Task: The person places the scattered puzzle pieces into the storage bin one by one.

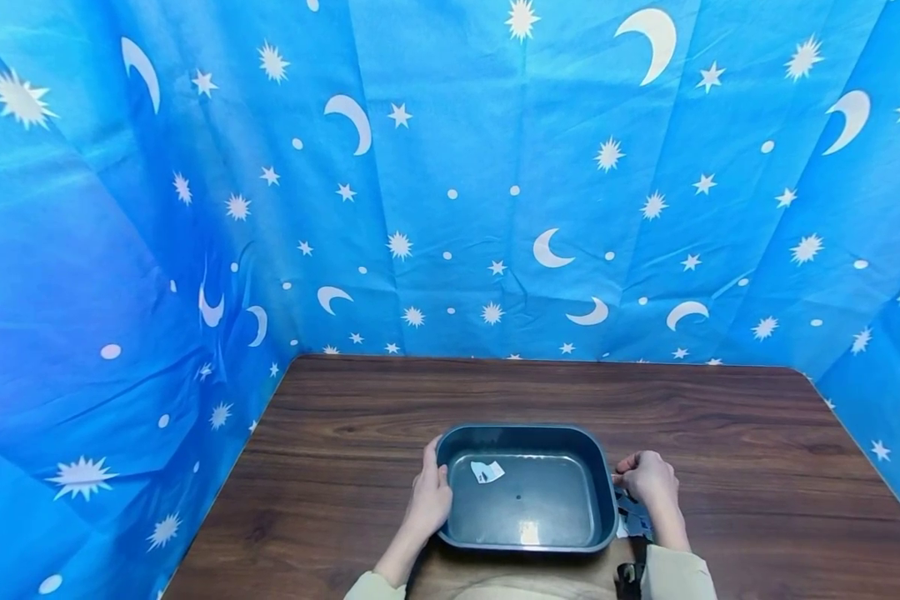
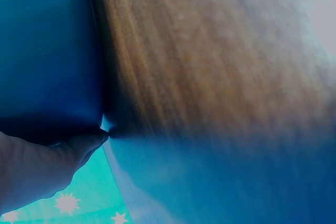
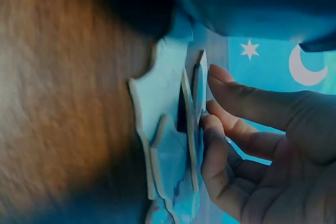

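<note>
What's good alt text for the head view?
The left hand grips a dark tray holding one small white piece, while the right hand pinches at flat pieces beside it. Star-and-moon cloth hangs behind the wooden table.

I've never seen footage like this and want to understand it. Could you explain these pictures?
There is no machine here: a person works with bare hands. The widest picture comes from a camera worn on the head, looking forward and down; the other two come from cameras on the wrists.

A wooden table stands before a blue cloth with stars and moons. The left hand grips the side of a dark tray, which has a small pale piece inside. Beside the tray lie overlapping flat pieces. The right hand has its fingertips at a thin piece there; whether it pinches it is unclear.
</note>
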Demonstrator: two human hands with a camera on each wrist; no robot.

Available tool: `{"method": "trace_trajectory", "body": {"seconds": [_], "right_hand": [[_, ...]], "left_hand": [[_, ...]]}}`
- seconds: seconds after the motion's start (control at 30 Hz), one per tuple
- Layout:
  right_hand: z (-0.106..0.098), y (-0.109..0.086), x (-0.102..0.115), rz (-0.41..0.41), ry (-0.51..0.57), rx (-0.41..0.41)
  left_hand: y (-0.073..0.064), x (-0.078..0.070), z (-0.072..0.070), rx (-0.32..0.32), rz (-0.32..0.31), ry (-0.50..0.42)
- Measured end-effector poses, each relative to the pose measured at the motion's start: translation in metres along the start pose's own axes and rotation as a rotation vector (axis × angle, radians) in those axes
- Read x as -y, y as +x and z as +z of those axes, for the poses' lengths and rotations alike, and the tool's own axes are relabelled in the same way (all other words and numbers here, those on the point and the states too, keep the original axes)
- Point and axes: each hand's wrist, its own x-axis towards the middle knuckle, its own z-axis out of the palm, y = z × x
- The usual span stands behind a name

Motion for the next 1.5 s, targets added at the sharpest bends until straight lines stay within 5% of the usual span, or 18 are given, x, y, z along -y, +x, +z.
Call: {"method": "trace_trajectory", "body": {"seconds": [0.27,0.9,1.33,1.5], "right_hand": [[0.006,-0.002,0.002,-0.027,-0.015,-0.068],[-0.003,-0.005,0.003,0.084,-0.009,-0.022],[-0.025,0.003,0.007,0.122,0.203,-0.203],[-0.028,0.024,-0.005,0.161,0.257,-0.213]], "left_hand": [[0.001,0.000,0.000,-0.003,-0.005,-0.005],[-0.002,-0.001,0.000,0.003,0.007,0.006],[-0.001,0.004,0.000,0.004,-0.012,-0.014],[0.001,0.006,0.000,0.006,-0.030,-0.021]]}}
